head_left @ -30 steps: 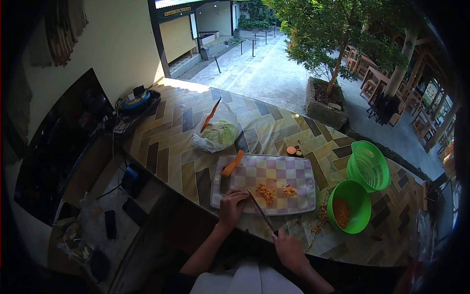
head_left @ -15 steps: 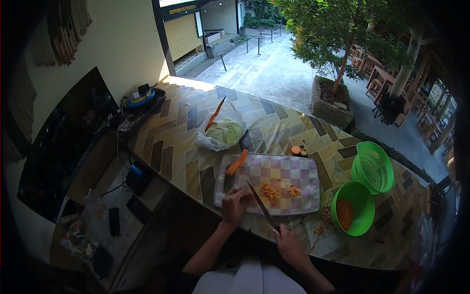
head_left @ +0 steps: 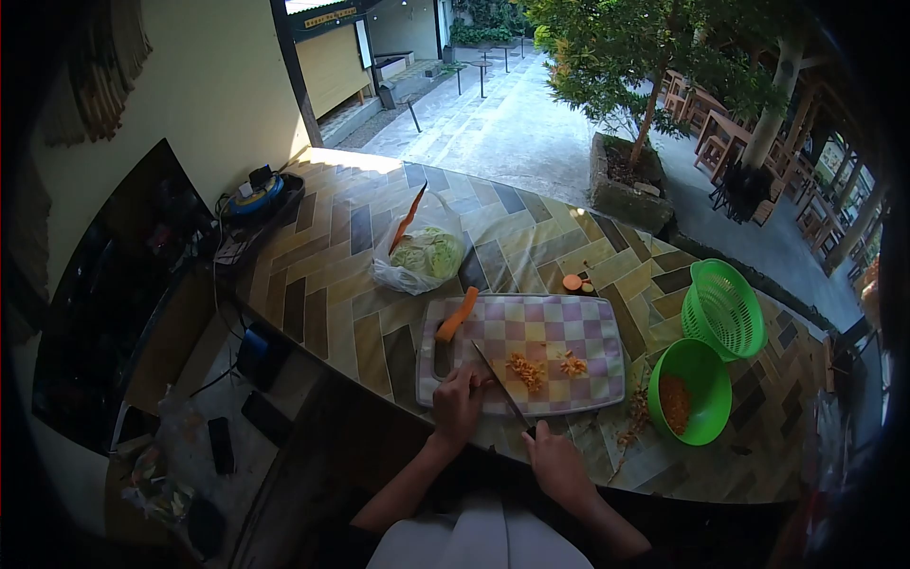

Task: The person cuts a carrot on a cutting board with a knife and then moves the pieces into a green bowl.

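Observation:
A checkered cutting board (head_left: 588, 332) lies on the tiled counter, with two small piles of chopped orange pieces (head_left: 525, 373) on it. My right hand (head_left: 557, 463) is closed round the handle of a knife (head_left: 500, 386), whose blade points up and left over the board. Beside the blade, at the board's lower left edge, my left hand (head_left: 459, 403) has its fingers pressed together; whatever they hold is too small to make out. A carrot piece (head_left: 458, 316) rests across the board's upper left corner.
Behind the board sit a plastic bag with cabbage (head_left: 427, 258) and a carrot strip (head_left: 408, 220). Cut carrot ends (head_left: 572, 283) lie beyond it. To the right are a green bowl (head_left: 706, 389) with orange bits and a green strainer (head_left: 723, 308). Peelings (head_left: 633, 422) lie near the bowl.
The view has shifted slightly. The knife blade has moved a little closer to my left hand, and both hands keep much the same pose.

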Demonstrator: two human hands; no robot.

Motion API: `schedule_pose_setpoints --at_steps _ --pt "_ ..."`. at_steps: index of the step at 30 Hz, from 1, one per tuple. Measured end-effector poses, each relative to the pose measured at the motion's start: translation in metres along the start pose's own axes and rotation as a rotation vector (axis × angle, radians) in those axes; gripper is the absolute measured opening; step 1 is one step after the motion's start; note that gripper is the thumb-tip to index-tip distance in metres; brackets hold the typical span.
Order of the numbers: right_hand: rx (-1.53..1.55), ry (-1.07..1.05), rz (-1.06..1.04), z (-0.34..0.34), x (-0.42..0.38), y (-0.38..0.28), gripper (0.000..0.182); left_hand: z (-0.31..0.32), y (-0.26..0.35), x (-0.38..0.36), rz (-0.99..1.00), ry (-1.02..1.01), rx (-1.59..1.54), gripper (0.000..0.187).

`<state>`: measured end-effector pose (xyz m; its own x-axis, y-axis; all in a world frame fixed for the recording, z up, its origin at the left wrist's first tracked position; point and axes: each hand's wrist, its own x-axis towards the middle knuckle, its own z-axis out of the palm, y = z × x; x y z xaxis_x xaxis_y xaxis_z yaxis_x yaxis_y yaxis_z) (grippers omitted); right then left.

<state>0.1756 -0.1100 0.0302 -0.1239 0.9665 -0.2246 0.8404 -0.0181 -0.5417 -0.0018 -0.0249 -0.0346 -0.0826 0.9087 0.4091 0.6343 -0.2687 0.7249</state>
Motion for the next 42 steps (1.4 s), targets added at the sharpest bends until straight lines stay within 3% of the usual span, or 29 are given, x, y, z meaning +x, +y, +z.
schedule_pose_setpoints --at_steps 6,12,27,36,42 --pt "0.156 0.049 0.013 0.012 -0.010 0.010 0.031 -0.001 0.003 -0.001 0.084 0.022 -0.048 0.012" --pt "0.149 0.080 0.029 0.017 -0.019 0.002 0.030 -0.006 0.003 0.005 -0.012 -0.006 -0.132 0.016" --pt "0.113 -0.009 0.018 0.010 -0.011 0.002 0.032 -0.010 -0.011 0.014 -0.021 -0.019 -0.182 0.027" --pt "0.007 0.004 0.079 0.011 -0.006 -0.021 0.033 -0.015 -0.007 0.014 0.000 -0.051 -0.185 0.017" --pt "0.021 0.114 0.138 0.011 -0.009 -0.026 0.032 -0.010 -0.004 0.011 0.177 -0.069 -0.106 0.006"
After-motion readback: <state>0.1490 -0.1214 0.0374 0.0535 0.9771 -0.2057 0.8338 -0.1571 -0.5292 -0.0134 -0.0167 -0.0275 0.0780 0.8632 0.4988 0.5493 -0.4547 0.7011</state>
